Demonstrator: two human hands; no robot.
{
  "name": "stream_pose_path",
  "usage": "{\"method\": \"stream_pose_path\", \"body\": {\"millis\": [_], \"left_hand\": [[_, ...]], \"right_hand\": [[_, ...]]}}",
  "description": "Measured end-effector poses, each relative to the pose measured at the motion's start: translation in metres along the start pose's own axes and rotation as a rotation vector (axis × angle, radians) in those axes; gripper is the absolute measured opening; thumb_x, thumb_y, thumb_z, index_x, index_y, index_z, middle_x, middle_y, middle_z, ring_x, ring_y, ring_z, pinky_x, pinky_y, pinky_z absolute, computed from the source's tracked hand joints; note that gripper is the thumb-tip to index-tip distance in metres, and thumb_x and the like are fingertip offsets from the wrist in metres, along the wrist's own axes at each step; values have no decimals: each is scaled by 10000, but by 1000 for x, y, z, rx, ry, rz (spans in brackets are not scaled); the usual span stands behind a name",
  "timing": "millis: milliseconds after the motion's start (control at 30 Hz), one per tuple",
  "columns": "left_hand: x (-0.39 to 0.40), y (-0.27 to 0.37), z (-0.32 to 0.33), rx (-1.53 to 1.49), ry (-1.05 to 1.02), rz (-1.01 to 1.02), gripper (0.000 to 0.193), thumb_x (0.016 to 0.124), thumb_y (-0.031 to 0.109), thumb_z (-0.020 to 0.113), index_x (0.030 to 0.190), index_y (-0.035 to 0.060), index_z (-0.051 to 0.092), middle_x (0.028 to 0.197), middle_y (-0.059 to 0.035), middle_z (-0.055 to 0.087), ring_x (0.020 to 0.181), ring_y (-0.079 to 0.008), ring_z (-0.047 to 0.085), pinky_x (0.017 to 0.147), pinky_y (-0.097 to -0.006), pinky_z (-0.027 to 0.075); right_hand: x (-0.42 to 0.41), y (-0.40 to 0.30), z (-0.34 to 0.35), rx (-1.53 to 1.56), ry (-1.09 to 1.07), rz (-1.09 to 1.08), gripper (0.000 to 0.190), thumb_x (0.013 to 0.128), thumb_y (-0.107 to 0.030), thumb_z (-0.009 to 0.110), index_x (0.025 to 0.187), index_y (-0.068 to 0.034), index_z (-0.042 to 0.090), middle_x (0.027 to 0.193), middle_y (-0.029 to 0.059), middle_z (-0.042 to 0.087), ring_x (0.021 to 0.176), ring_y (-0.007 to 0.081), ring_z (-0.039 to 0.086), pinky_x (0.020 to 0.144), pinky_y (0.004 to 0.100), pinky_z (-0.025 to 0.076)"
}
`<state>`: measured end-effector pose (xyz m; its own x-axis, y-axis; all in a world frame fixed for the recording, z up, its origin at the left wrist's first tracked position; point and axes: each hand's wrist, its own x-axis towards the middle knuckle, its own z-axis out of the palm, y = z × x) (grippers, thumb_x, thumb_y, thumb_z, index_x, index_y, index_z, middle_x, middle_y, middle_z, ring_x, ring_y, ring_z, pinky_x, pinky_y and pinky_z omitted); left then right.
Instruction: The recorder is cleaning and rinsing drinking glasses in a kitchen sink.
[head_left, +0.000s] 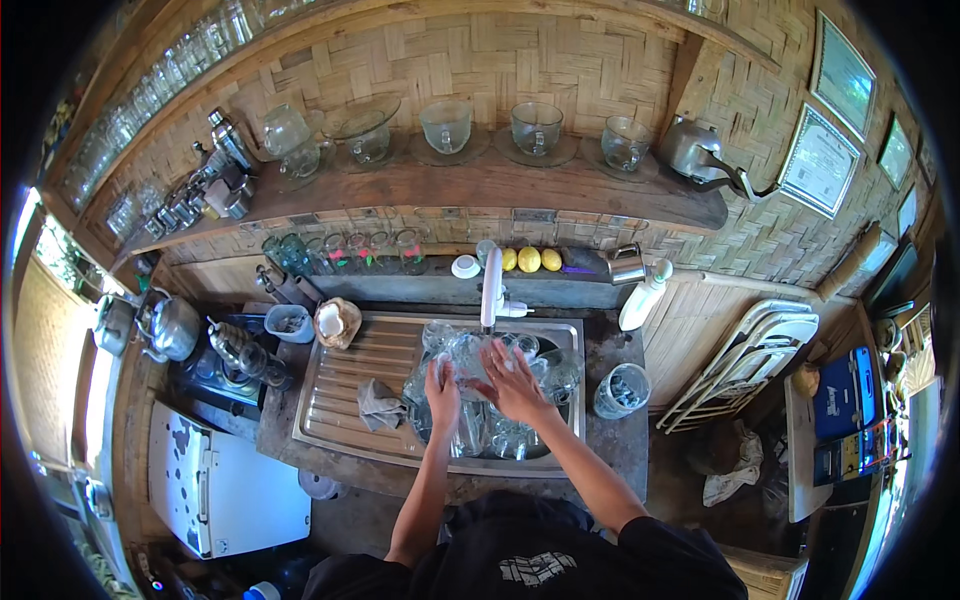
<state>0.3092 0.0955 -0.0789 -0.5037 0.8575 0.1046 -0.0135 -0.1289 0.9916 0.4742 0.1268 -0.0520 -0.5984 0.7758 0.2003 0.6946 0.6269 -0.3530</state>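
Both hands are over the basin of a stainless steel sink (576, 450), below a white faucet (492, 289). My left hand (442, 390) is raised at the basin's left side, with something whitish at its fingers, foam or clear glass; I cannot tell which. My right hand (517, 386) is held flat with its fingers apart, and whitish spots that look like foam show on it. Clear glassware (469, 360) shows between the hands. Several more clear glasses (514, 439) crowd the basin beneath them. A grey cloth (380, 405) lies on the ribbed drainboard (352, 375) to the left.
A halved coconut (337, 323) and a plastic tub (289, 323) stand left of the sink. On the right are a clear container (622, 391) and a white bottle (645, 300). Yellow fruits (529, 259) line the back ledge. Glass cups (445, 127) stand on a wooden shelf (450, 184) above.
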Motion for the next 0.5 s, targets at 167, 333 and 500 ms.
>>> {"method": "stream_pose_path", "body": {"millis": [167,333,500], "left_hand": [[-14,14,13,0,-30,-75,189,1051,142,542,1130,-24,582,1019,-61,641,913,-95,568,792,-272,477],[-17,4,15,-168,25,-154,222,1063,160,528,1205,-9,551,1030,-58,634,898,-91,584,774,-260,492],[-9,4,5,-119,46,-127,266,1069,169,516,1254,-21,538,1088,-69,637,950,-101,593,806,-255,496]], "right_hand": [[5,-11,-1,53,-66,-103,646,1032,-369,508,1572,-89,290,1650,144,231,1530,309,205,1238,500,156],[18,6,-10,-110,21,-62,647,998,-358,555,1547,-90,341,1617,152,306,1509,313,263,1228,493,184],[-7,-2,-16,-134,40,18,622,1004,-344,543,1545,-104,353,1609,155,328,1503,306,281,1227,493,179]]}}
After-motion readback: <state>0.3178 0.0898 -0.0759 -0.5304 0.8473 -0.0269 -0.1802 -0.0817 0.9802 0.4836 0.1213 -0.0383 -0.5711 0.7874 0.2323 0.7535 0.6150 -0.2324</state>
